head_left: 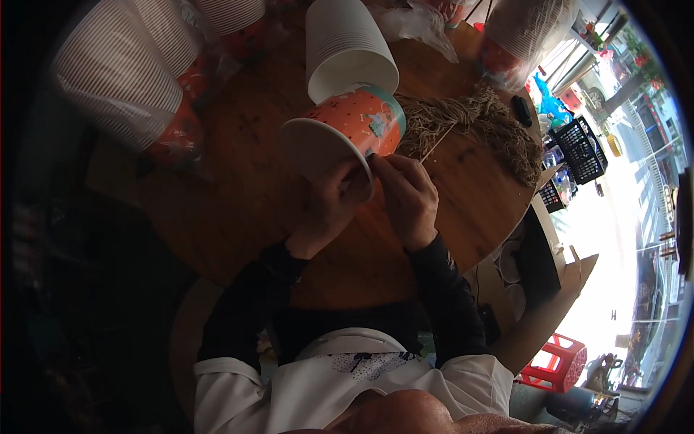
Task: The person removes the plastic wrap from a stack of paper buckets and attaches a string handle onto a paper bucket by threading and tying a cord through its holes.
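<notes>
- Cup (354,123), orange paper, lies tilted on its side above the table (238,210), rim toward the person, so its edge is easy to reach.
- Left hand (334,206) steadies it, fingers clamped on the white rim.
- Right hand (410,194), just beside, has its fingers pinched together on a thin cord (438,143) at the rim.
- Cord pile (477,119) lies far right, within reach.
- Cup stacks (347,43) sit on the far side, apart from the hands.
</notes>
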Tool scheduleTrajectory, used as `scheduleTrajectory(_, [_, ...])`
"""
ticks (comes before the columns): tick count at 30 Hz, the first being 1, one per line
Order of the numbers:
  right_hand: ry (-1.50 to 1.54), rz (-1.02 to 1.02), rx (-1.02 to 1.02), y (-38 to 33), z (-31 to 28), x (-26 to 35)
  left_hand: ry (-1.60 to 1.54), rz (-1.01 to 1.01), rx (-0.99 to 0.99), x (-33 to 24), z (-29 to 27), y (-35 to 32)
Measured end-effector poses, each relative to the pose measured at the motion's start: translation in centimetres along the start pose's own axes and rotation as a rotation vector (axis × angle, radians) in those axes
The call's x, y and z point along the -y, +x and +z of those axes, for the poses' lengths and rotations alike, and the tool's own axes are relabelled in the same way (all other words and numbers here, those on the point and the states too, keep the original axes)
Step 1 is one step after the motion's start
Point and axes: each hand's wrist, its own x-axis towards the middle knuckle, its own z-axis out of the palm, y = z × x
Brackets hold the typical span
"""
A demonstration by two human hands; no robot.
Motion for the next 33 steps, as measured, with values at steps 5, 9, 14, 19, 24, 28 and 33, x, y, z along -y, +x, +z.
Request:
scheduleTrajectory(5, [0.061, -0.023, 0.031, 0.4, 0.3, 0.8, -0.090, -0.029, -0.040, -0.3, -0.6, 0.2])
scheduleTrajectory(9, [0.159, 0.305, 0.065, 0.6, 0.4, 1.8, 0.123, 0.216, -0.194, -0.3, -1.6, 0.2])
scheduleTrajectory(14, [0.354, 0.541, 0.099, 0.8, 1.4, 1.0, 0.288, 0.577, -0.212, -1.0, -1.6, 0.2])
scheduleTrajectory(19, [0.407, 0.409, 0.182, 0.0, 2.5, -0.6, 0.300, 0.565, -0.088, 0.3, -1.5, 0.5])
scheduleTrajectory(24, [0.631, 1.062, 0.496, 0.3, 0.6, -1.2, 0.501, 0.360, 0.103, 1.7, -0.8, -0.8])
scheduleTrajectory(28, [0.561, 0.825, 0.483, -1.1, 0.9, -2.2, 0.444, 0.289, 0.115, 2.1, 0.4, -1.4])
scheduleTrajectory(33, [0.483, 0.672, 0.479, -1.3, 0.6, -2.7, 0.295, 0.166, 0.109, 1.7, 0.7, -1.9])
